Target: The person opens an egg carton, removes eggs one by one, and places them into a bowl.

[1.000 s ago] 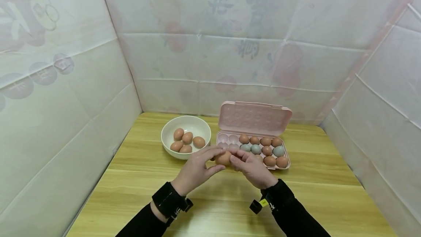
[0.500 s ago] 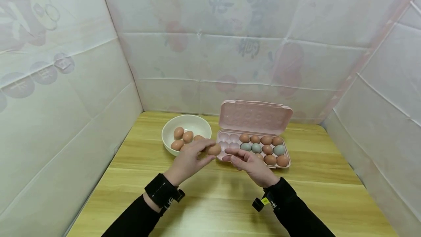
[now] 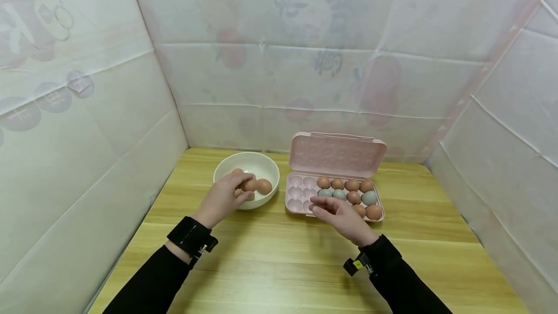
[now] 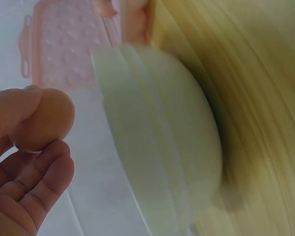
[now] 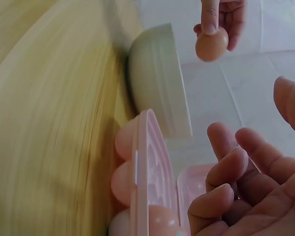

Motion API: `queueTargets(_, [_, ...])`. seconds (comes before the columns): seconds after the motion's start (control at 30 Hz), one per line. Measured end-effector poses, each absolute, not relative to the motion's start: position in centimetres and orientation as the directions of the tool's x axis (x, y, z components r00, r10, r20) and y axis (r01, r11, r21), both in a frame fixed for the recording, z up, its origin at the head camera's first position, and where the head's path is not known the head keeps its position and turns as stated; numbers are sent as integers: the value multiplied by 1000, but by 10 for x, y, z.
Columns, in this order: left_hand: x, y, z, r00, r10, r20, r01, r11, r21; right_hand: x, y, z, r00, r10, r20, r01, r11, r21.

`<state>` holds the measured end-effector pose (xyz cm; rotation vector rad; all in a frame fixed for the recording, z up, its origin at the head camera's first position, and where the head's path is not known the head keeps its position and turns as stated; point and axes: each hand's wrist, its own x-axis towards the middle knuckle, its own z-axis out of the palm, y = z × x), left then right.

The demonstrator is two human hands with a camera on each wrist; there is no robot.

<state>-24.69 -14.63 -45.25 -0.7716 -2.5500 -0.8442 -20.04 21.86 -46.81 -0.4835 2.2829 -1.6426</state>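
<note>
A brown egg is pinched between the thumb and fingers of my left hand, above the cream bowl. In the right wrist view the same egg hangs clear of the bowl's rim. Other brown eggs lie in the bowl, partly hidden by the left hand. My right hand, fingers loosely bent and holding nothing, hovers over the front edge of the pink egg carton. Brown eggs and pale blue-green eggs fill its right side; the left cups hold none.
The carton's lid stands raised at the back, close to the printed white sheet. Similar sheets wall in the wooden table on the left and right. The bowl sits just left of the carton.
Both hands were at the egg in front of the carton. The right hand let go and shifted slightly right, while the left carried the egg leftward over the bowl.
</note>
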Motion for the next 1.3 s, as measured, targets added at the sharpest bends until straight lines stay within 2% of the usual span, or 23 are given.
queueTargets(0.4, [-275, -181, -453, -926, 292, 238, 376, 762, 527, -201, 227, -471, -930, -368, 9, -174, 416, -893])
queueTargets(0.63, [-291, -189, -458, -927, 310, 210, 369, 848, 379, -202, 231, -467, -949, -309, 67, -222, 498, -839])
queueTargets(0.77, [-298, -186, -460, -918, 344, 197, 394, 850, 350, -203, 233, -467, -951, -293, 96, -245, 530, -812])
queueTargets(0.8, [-299, -185, -460, -921, 344, 185, 390, 845, 367, -203, 234, -467, -951, -292, 99, -248, 535, -808])
queueTargets(0.87, [-302, -182, -459, -948, 305, 94, 309, 805, 507, -203, 235, -467, -950, -293, 108, -258, 541, -800])
queueTargets(1.0, [-306, -176, -458, -974, 195, -113, 47, 664, 746, -202, 236, -467, -949, -292, 117, -266, 547, -794])
queueTargets(1.1, [-310, -172, -458, -964, 218, -150, 52, 714, 698, -203, 237, -466, -952, -282, 118, -262, 553, -791])
queueTargets(1.17, [-311, -170, -459, -956, 259, -141, 116, 770, 627, -203, 237, -466, -954, -274, 121, -260, 558, -788])
queueTargets(1.23, [-312, -169, -461, -952, 267, -152, 108, 754, 648, -204, 237, -466, -954, -272, 129, -266, 561, -784])
queueTargets(1.3, [-314, -167, -463, -953, 237, -190, 17, 666, 746, -205, 238, -466, -952, -272, 143, -279, 570, -773])
